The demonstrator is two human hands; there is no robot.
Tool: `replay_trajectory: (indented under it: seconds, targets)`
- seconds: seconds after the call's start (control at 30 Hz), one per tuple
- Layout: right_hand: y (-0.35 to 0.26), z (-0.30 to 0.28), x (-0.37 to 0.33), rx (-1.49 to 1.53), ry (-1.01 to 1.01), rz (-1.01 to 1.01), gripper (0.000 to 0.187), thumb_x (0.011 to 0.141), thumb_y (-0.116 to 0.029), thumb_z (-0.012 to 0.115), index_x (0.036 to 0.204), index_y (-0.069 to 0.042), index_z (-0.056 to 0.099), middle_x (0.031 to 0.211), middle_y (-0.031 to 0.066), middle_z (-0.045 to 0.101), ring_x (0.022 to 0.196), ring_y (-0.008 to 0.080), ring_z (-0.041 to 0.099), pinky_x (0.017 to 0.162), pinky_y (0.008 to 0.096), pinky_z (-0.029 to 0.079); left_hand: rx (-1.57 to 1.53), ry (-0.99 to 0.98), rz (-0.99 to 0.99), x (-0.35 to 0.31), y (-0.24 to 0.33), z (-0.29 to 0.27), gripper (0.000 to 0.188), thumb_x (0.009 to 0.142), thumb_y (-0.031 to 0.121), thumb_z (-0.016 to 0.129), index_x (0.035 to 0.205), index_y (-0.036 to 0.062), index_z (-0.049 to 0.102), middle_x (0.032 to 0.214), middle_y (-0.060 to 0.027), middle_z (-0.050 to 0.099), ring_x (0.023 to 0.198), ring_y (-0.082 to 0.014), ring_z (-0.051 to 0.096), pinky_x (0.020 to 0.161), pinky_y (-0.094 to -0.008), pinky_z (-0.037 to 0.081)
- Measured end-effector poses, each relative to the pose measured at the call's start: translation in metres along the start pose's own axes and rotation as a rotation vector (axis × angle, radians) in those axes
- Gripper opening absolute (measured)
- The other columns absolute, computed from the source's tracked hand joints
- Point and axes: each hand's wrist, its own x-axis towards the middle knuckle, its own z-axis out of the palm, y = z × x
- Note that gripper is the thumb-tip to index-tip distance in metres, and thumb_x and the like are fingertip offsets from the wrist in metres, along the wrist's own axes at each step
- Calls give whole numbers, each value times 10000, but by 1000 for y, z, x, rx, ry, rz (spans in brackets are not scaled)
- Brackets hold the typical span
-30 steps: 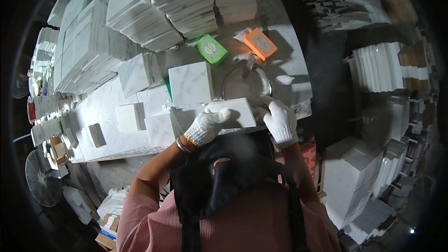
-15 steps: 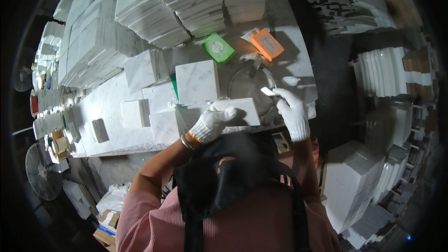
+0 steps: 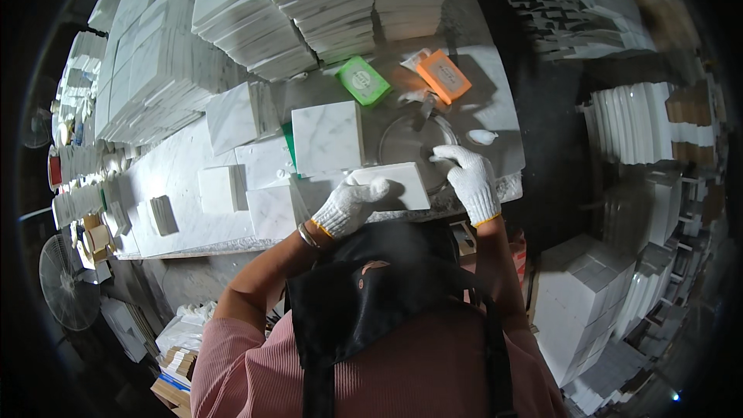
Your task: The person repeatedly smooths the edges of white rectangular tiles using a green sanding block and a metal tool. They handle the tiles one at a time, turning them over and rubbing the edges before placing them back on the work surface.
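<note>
My left hand (image 3: 346,205), in a white knit glove, grips a white marble tile (image 3: 402,187) by its left end, thumb on top. The tile is tilted above the table's near edge. My right hand (image 3: 470,179), gloved alike, is bent into a pinch over the right side of a round shallow dish (image 3: 385,138). The small white piece in that pinch earlier is now hidden by the fingers. A larger square marble tile (image 3: 328,138) lies just left of the dish.
Tall stacks of marble tiles (image 3: 321,11) line the table's far side. A green box (image 3: 364,81) and an orange box (image 3: 443,77) lie beyond the dish. A small white lump (image 3: 482,137) sits right of it. Several smaller tiles (image 3: 217,190) lie at left. A fan (image 3: 68,282) stands lower left.
My right hand has shifted slightly left and lower, its fingertips drawn in over the dish, and the small white piece has gone from sight. My left hand holds the tile almost unmoved.
</note>
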Motion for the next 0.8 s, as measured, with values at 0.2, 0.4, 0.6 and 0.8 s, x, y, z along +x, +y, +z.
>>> replay_trajectory:
  seconds: [0.2, 0.4, 0.6, 0.8]
  targets:
    - [-38, -32, -7, 369, -95, 453, 290, 858, -39, 629, 1136, -14, 708, 950, 91, 736, 826, 129, 689, 641, 260, 512, 39, 4, 12, 2, -1, 0, 498, 854, 256, 774, 1212, -51, 615, 1039, -132, 696, 939, -250, 665, 863, -418, 541]
    - [-73, -52, -23, 528, -40, 481, 291, 915, -98, 661, 1196, -25, 687, 1015, 61, 704, 810, 92, 651, 604, 218, 474, 57, 11, -1, 2, 1, 2, 461, 844, 256, 783, 1163, -44, 638, 1017, -114, 704, 933, -224, 664, 853, -376, 534]
    - [-82, -50, -30, 518, -35, 429, 282, 924, -78, 653, 1201, -39, 688, 1010, 64, 701, 823, 94, 655, 608, 213, 485, 8, 6, -13, 2, 3, 5, 432, 849, 233, 775, 1167, -27, 638, 1044, -103, 702, 962, -209, 656, 875, -368, 524]
    - [-85, -46, -32, 432, -5, 325, 261, 917, -34, 657, 1175, -19, 692, 1019, 81, 705, 824, 95, 660, 617, 219, 512, -64, 14, -6, 2, 1, 6, 417, 850, 218, 773, 1168, -17, 640, 1062, -92, 702, 1000, -200, 644, 914, -365, 502]
